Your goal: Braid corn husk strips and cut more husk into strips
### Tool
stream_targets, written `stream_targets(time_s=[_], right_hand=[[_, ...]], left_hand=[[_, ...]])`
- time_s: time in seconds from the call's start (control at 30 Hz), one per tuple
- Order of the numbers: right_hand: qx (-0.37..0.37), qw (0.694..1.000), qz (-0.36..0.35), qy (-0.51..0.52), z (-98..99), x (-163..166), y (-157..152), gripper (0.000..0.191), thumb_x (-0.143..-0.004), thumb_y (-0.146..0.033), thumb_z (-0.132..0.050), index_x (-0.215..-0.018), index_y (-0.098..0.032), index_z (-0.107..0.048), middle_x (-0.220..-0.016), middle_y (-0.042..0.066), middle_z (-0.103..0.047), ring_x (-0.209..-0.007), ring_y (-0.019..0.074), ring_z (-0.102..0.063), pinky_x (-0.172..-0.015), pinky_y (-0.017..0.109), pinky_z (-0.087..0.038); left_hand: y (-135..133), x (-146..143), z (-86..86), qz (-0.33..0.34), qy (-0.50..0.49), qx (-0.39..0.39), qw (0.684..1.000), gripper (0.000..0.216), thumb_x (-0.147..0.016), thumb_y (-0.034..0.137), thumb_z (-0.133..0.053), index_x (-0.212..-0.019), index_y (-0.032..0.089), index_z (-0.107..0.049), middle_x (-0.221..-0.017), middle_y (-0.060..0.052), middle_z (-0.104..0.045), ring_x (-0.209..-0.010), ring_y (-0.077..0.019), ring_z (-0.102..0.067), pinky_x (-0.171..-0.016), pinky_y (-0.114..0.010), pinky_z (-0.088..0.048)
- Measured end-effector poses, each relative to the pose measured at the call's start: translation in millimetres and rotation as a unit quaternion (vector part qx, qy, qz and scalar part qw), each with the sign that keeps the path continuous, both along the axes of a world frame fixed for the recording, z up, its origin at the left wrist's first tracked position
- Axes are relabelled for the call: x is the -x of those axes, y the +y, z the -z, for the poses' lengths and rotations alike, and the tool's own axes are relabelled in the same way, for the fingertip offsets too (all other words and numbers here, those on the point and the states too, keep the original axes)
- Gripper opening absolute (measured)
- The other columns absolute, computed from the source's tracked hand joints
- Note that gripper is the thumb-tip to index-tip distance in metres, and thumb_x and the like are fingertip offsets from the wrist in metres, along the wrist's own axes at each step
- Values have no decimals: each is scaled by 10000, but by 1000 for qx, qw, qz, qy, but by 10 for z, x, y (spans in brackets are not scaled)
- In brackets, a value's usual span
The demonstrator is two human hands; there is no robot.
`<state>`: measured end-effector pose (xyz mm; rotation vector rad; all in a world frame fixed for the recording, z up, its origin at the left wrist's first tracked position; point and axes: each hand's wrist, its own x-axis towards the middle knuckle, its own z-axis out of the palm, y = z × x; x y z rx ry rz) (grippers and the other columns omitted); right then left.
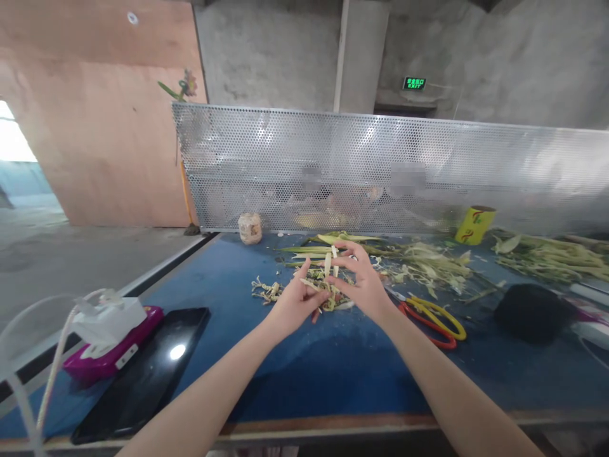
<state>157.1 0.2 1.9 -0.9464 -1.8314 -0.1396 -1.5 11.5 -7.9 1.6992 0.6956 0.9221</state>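
Just above the pile of trimmings [273, 291] on the blue table [333, 374], the left hand [295, 304] pinches the lower end of a pale stalk [327, 263], holding it upright. The right hand [361, 282] is beside the stalk with fingers loosely spread; I cannot tell whether it grips. Right of the pile lie scissors [435, 320]. Behind them, further right of the pile, stands a yellow cup [474, 225], its contents hidden

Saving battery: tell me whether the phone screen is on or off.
Off: the phone screen is black, with only a reflected glare spot.
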Motion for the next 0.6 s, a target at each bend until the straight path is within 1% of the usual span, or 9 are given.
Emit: stream_targets(time_s=[0.07,0.13,0.17,0.23,0.27,0.33,0.47,0.53,0.6], right_hand=[[-87,995,28,-44,-14,0,-21,94,-793,-266,-558,-828,-274,-645,-1101,28,-546,-1000,202,-459,-866,397,-339],[-147,981,22,-128,-27,-9,-52,171,-833,-202,-500,-847,-284,-650,-1039,9,-609,-999,192,-466,-851,380,-316],[-157,973,9,-171,-35,-16,-66,217,-854,-176,-462,-890,-287,-645,-1014,4,-628,-987,181,-477,-844,373,-310],[-140,961,-29,-238,-52,-35,-83,276,-876,-145,-407,-996,-278,-617,-989,5,-645,-939,160,-502,-832,363,-316],[-124,958,-45,-253,-61,-44,-82,281,-877,-145,-403,-1026,-268,-607,-984,8,-645,-919,154,-509,-829,358,-327],[-90,961,-68,-252,-75,-62,-65,246,-866,-172,-433,-1011,-242,-620,-966,24,-639,-884,149,-511,-812,341,-361],[-26,970,-114,-215,-74,-82,6,213,-859,-234,-458,-907,-186,-660,-820,52,-612,-764,129,-516,-684,268,-431],[9,978,-117,-173,-69,-81,29,211,-858,-220,-457,-931,-182,-652,-786,47,-605,-742,125,-526,-667,261,-443],[49,986,-116,-110,-71,-74,34,197,-846,-200,-475,-952,-188,-640,-777,36,-610,-745,121,-542,-684,262,-451]], left_hand=[[6,4,4,9,-11,12,1000,933,-747,246,-579,-1372,79,94,-416,110,-498,-339,-72,-443,-408,-184,-356],[17,6,7,16,-43,38,998,968,-709,258,-622,-1373,82,60,-427,113,-510,-318,-68,-433,-377,-180,-357],[25,6,8,17,-58,53,997,983,-688,266,-642,-1373,81,39,-436,111,-519,-313,-68,-433,-364,-181,-360],[40,11,7,9,-69,78,995,993,-657,268,-669,-1368,74,-3,-458,98,-544,-315,-74,-446,-350,-185,-369],[46,14,5,2,-67,86,994,984,-651,258,-672,-1365,71,-21,-471,88,-559,-317,-78,-457,-347,-188,-374],[57,21,-1,-11,-55,92,994,931,-661,230,-655,-1357,71,-58,-494,72,-583,-319,-86,-478,-349,-194,-384],[68,25,-7,-28,-46,73,996,834,-683,227,-627,-1334,64,-131,-490,74,-577,-324,-95,-494,-356,-201,-398],[76,22,0,-31,-41,59,997,815,-688,248,-630,-1326,65,-156,-487,72,-579,-331,-98,-501,-367,-204,-405],[87,22,11,-28,-38,52,998,817,-690,262,-634,-1328,78,-160,-490,65,-591,-337,-99,-505,-382,-209,-415]])
